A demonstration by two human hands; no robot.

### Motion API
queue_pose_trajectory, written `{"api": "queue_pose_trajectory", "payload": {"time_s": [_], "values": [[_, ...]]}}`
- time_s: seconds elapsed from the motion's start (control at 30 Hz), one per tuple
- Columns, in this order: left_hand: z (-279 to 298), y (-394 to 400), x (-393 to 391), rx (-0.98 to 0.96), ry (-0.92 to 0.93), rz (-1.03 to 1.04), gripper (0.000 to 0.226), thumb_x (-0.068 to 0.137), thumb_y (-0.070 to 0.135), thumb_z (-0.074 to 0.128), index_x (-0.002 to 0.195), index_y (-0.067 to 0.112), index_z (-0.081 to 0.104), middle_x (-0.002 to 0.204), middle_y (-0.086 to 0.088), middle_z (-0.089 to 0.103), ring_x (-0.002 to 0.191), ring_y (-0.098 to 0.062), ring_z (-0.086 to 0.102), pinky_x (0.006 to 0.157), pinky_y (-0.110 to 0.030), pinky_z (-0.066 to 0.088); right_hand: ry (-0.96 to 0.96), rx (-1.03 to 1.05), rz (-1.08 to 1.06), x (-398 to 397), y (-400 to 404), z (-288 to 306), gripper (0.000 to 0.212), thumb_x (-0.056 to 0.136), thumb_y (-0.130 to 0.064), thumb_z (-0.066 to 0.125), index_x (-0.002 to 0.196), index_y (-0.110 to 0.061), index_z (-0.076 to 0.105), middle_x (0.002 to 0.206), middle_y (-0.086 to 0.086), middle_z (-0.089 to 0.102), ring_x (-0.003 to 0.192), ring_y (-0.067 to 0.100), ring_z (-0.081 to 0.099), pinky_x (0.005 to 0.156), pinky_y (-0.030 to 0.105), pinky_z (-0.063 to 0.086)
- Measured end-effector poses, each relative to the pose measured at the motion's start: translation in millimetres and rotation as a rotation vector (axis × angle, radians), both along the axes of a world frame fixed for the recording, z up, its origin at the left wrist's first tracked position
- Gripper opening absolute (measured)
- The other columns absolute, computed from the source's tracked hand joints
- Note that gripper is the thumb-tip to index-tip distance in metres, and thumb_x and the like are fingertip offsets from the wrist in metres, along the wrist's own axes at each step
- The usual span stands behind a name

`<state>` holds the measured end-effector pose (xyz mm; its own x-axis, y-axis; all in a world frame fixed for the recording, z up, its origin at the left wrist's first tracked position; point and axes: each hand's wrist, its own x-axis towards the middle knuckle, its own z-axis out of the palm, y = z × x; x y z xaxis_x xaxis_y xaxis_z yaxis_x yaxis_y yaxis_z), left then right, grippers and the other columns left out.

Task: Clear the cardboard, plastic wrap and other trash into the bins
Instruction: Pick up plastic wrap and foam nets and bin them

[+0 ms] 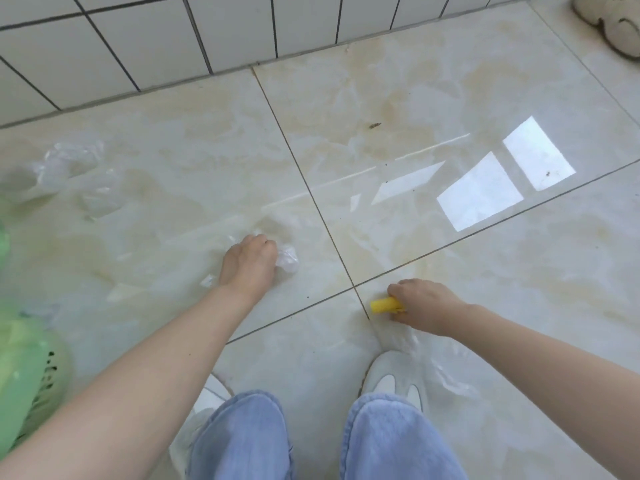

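Plastic wrap: crumpled on floor, mid-scene, gripped by left hand for lifting. Yellow scrap: near right, pinched in right hand. Green bin: near left, within reach for dropping.

A glossy marble-patterned tile floor is seen across most of the frame, crossed by dark grout lines. Bright window reflections are cast on it at the right. A white tiled wall with dark grout is found along the top left. A pale slipper is placed in the upper right corner. Blue jeans and white shoes are shown at the bottom centre.
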<state>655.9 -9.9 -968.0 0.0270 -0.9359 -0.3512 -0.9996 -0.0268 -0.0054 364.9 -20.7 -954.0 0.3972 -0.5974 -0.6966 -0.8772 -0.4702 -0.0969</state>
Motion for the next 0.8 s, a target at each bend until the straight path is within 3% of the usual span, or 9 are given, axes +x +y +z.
{"api": "queue_pose_trajectory", "payload": {"time_s": [0.13, 0.23, 0.37, 0.43, 0.53, 0.6, 0.67, 0.73, 0.8], "values": [[-2.1, 20.9, 7.9, -0.014, 0.003, 0.029, 0.017, 0.087, 0.014, 0.055, 0.103, 0.010, 0.060, 0.116, -0.005, 0.048, 0.111, -0.024, 0.044, 0.072, -0.029, 0.034, -0.102, -0.081, -0.098, 12.0, -5.4, 3.0, 0.019, 0.089, -0.030, 0.051, 0.101, -0.016, 0.052, 0.101, 0.004, 0.053, 0.096, 0.029, 0.058, 0.075, 0.036, 0.049], [-4.9, 30.1, 16.5, -0.034, 0.037, 0.034, 0.025, 0.083, 0.019, 0.060, 0.108, 0.012, 0.059, 0.121, -0.002, 0.043, 0.112, -0.022, 0.041, 0.079, -0.028, 0.039, -0.151, -0.132, -0.121, 30.2, -14.0, 9.1, 0.016, 0.087, -0.025, 0.054, 0.097, -0.013, 0.051, 0.092, 0.003, 0.042, 0.087, 0.032, 0.057, 0.071, 0.038, 0.048], [-6.0, 49.2, 30.6, -0.003, 0.060, 0.009, 0.036, 0.082, 0.025, 0.062, 0.116, 0.015, 0.055, 0.133, 0.002, 0.040, 0.120, -0.022, 0.039, 0.082, -0.029, 0.038, -0.205, -0.188, -0.129, 64.0, -29.4, 21.7, 0.022, 0.087, -0.022, 0.056, 0.102, -0.006, 0.053, 0.101, 0.007, 0.041, 0.079, 0.032, 0.053, 0.072, 0.038, 0.048], [-3.2, 55.9, 40.4, -0.032, 0.082, 0.000, 0.034, 0.083, 0.025, 0.061, 0.115, 0.015, 0.055, 0.132, 0.002, 0.043, 0.120, -0.022, 0.041, 0.081, -0.030, 0.038, -0.264, -0.197, -0.142, 81.2, -37.0, 27.9, 0.016, 0.085, -0.021, 0.057, 0.093, -0.008, 0.052, 0.101, 0.007, 0.043, 0.083, 0.033, 0.053, 0.074, 0.037, 0.047], [1.0, 64.9, 57.1, -0.045, 0.079, 0.038, 0.027, 0.081, 0.019, 0.065, 0.106, 0.012, 0.057, 0.116, -0.002, 0.052, 0.110, -0.026, 0.049, 0.076, -0.033, 0.040, -0.341, -0.211, -0.149, 107.2, -46.4, 37.2, 0.018, 0.082, -0.017, 0.057, 0.076, -0.013, 0.041, 0.084, 0.004, 0.042, 0.076, 0.030, 0.047, 0.066, 0.034, 0.041], [-0.2, 68.7, 67.6, -0.070, 0.088, -0.003, 0.028, 0.062, 0.004, 0.076, 0.085, 0.010, 0.059, 0.093, -0.006, 0.058, 0.088, -0.031, 0.058, 0.060, -0.036, 0.044, -0.382, -0.223, -0.146, 121.9, -51.3, 42.6, 0.022, 0.081, -0.014, 0.056, 0.071, -0.013, 0.036, 0.072, 0.003, 0.041, 0.071, 0.029, 0.044, 0.059, 0.033, 0.034], [-3.0, 68.2, 80.5, -0.095, 0.064, -0.001, 0.038, 0.046, -0.005, 0.079, 0.070, 0.011, 0.054, 0.074, -0.006, 0.057, 0.069, -0.030, 0.058, 0.046, -0.031, 0.038, -0.421, -0.218, -0.137, 136.6, -55.8, 48.2, 0.019, 0.081, -0.012, 0.056, 0.075, -0.012, 0.038, 0.068, 0.006, 0.044, 0.067, 0.031, 0.044, 0.056, 0.034, 0.033], [-0.8, 62.5, 87.4, -0.089, 0.090, 0.059, 0.031, 0.060, -0.001, 0.075, 0.080, 0.012, 0.056, 0.081, -0.006, 0.060, 0.077, -0.030, 0.058, 0.051, -0.032, 0.032, -0.462, -0.208, -0.119, 150.6, -60.5, 53.7, 0.015, 0.081, -0.012, 0.055, 0.080, -0.012, 0.041, 0.068, 0.008, 0.046, 0.067, 0.032, 0.045, 0.056, 0.035, 0.036], [3.2, 52.0, 92.7, -0.060, 0.076, 0.150, 0.027, 0.079, 0.008, 0.062, 0.102, 0.013, 0.051, 0.101, -0.006, 0.060, 0.096, -0.030, 0.057, 0.061, -0.034, 0.033, -0.490, -0.199, -0.105, 163.1, -67.0, 56.4, 0.013, 0.082, -0.011, 0.054, 0.085, -0.014, 0.042, 0.068, 0.007, 0.046, 0.069, 0.032, 0.047, 0.057, 0.036, 0.038]]}}
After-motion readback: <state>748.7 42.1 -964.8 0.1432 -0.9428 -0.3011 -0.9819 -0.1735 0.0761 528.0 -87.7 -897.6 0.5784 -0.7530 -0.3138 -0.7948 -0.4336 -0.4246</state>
